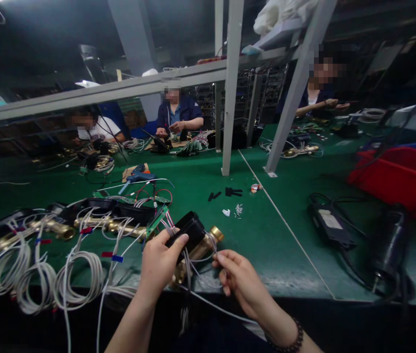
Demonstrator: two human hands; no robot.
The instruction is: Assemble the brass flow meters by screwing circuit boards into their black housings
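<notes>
Green bench (266, 230); left hand (158, 264) fingers clamped on black housing (187, 229); right hand (240, 279) fingers pinching grey wires (189, 267).

Three people (176, 113) are sitting at the top of the frame. Two hands (159, 262) are showing at the bottom. One red bin (402, 179) is sitting at the right.

No lettering can be read anywhere on the green bench (266, 235). The black power adapter (328, 223) at right carries a pale label, but its print is too small and blurred to make out. The red bin (399, 179), the black housing (189, 230) on the brass fitting and the coiled white cables (46, 279) show no legible marks, brands or numbers.
</notes>
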